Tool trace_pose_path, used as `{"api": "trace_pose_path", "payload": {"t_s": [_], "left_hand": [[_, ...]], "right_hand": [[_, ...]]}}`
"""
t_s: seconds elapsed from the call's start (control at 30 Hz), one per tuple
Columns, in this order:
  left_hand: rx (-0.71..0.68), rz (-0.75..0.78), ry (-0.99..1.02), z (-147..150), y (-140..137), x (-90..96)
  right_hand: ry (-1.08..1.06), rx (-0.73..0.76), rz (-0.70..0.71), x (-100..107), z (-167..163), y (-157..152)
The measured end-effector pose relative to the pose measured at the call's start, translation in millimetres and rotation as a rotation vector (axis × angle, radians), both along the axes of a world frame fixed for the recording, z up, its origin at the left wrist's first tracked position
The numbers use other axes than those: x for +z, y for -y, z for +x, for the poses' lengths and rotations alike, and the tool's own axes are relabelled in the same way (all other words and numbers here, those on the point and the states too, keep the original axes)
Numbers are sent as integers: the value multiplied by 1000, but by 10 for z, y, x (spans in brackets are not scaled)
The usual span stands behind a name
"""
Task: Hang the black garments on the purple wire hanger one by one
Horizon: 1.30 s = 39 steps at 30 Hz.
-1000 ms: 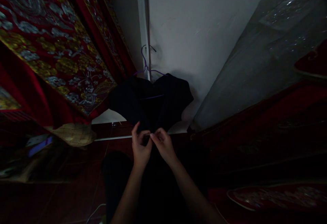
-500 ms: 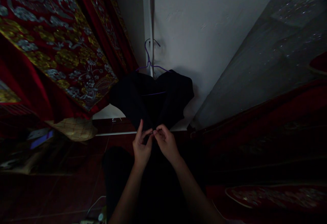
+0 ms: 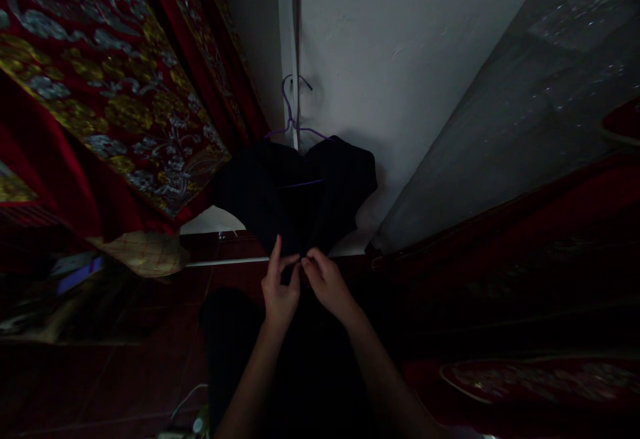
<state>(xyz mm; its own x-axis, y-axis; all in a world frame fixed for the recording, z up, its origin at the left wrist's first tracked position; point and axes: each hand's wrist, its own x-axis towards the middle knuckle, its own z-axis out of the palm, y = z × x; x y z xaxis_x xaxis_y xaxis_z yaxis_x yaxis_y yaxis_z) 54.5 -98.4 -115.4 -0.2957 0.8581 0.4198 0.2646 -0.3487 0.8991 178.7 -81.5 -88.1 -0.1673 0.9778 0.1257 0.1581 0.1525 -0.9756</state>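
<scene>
A dark garment (image 3: 345, 179) with an open V-shaped neck hangs on a thin purple hanger (image 3: 291, 119). At the bottom of the V, my left hand (image 3: 281, 289) pinches the garment's front edge between thumb and a finger, its index finger pointing up. Close against it, my right hand (image 3: 327, 284) has its thumb and fingers pressed together on the opposite edge. The fingertips of both hands almost meet. Any button or fastener between them is too small and dark to make out. Below the hands the cloth merges into deep shadow.
Red cloth embroidered in gold and silver (image 3: 130, 112) hangs at the left. The hanger hooks by a white vertical strip (image 3: 295, 19) on a pale wall (image 3: 390, 59). Clear plastic sheeting (image 3: 525, 105) covers things at the right, above dark red fabric (image 3: 550, 199). Red tiles (image 3: 150, 359) cover the floor.
Both hands stay pinched at the same place on the garment, with only tiny finger shifts. The whole view has moved very slightly.
</scene>
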Motion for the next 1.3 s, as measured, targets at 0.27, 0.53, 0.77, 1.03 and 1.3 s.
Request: {"api": "trace_pose_path", "payload": {"t_s": [0.27,0.53,0.77,1.03,1.3], "left_hand": [[-41,0,-4,34,19,-11],[-51,62,55,45,-23,-11],[-50,104,-136,18,-177,-205],[-170,159,-270,122,-150,-223],[-198,219,-365,-168,-540,745]], "right_hand": [[-334,52,-329,79,110,-105],[-530,20,-497,335,19,-409],[-542,-41,-310,1030,-40,-991],[-517,-54,-201,1792,18,-1389],[-468,76,-97,1734,116,-1167]]}}
